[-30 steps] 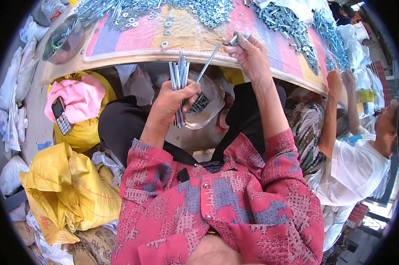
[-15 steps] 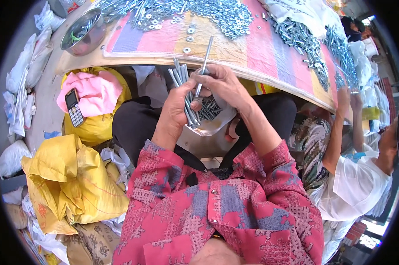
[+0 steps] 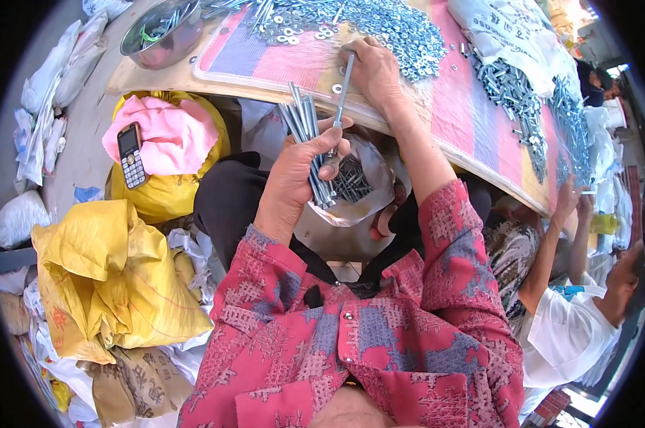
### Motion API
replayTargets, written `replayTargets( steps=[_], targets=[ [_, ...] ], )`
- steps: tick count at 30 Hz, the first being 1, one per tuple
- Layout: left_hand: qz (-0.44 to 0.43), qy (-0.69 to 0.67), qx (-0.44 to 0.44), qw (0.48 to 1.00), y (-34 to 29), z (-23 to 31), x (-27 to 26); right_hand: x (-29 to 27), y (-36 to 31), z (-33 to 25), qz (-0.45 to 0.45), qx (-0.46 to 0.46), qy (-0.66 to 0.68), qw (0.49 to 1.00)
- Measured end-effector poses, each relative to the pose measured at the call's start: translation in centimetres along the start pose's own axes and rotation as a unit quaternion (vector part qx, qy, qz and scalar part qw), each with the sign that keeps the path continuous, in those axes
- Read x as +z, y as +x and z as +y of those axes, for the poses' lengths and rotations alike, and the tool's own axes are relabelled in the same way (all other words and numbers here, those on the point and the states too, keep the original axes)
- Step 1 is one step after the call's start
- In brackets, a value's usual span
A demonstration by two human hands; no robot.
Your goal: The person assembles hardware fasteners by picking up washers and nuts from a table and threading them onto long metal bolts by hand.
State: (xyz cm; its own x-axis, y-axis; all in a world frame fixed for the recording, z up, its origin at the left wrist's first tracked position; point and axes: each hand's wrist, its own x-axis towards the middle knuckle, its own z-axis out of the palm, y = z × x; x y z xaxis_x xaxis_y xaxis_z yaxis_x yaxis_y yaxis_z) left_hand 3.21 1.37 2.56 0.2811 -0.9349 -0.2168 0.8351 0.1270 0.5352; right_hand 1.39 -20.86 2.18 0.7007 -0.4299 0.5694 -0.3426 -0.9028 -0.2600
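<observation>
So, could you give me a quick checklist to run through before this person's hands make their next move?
1. Rods secure in the left hand: ok, gripped as a bundle.
2. Single rod separated: ok, its upper end stands apart from the bundle.
3. Right hand near the washers: ok, right beside the pile.
4. Something held in the right hand's fingers: cannot tell, the fingertips are hidden.
5. White bag open: ok, metal pieces show inside.
6. Steel bowl clear of both hands: ok, well off to the left.
</observation>
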Motion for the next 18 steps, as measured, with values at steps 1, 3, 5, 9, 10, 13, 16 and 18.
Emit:
replayTargets(
  steps=[1, 3, 5, 9, 10, 13, 16, 18],
  targets=[
    [0.033, 0.039, 0.005, 0.999, 0.0, 0.0, 0.1, -0.4, 0.0, -0.4, -0.003, 0.016, 0.012, 1.000],
    [0.045, 0.047, 0.017, 0.998, 0.1, -0.2, 0.0, -0.6, 0.3, -0.2, 0.014, -0.022, 0.010, 1.000],
    [0.040, 0.045, 0.029, 0.998, 0.3, -0.4, -0.1, 0.1, 0.8, 1.0, 0.000, 0.069, 0.071, 0.995],
    [0.052, 0.047, 0.033, 0.997, 0.6, -0.9, -0.5, -1.4, 1.1, -0.1, -0.036, 0.112, 0.089, 0.989],
    [0.054, 0.049, 0.038, 0.997, 0.6, -0.8, -0.7, -2.3, 0.8, -0.8, -0.060, 0.189, 0.201, 0.959],
    [0.053, 0.050, 0.044, 0.996, 0.6, -0.8, -0.3, -2.9, -0.4, -0.4, -0.017, 0.197, 0.226, 0.954],
    [0.053, 0.057, 0.040, 0.996, 0.6, -0.7, -0.4, -4.7, -1.8, -2.3, 0.011, 0.191, 0.259, 0.947],
    [0.049, 0.065, 0.029, 0.996, 0.6, -0.8, -0.5, -5.5, -2.9, -2.7, -0.051, 0.272, 0.443, 0.853]
  ],
)
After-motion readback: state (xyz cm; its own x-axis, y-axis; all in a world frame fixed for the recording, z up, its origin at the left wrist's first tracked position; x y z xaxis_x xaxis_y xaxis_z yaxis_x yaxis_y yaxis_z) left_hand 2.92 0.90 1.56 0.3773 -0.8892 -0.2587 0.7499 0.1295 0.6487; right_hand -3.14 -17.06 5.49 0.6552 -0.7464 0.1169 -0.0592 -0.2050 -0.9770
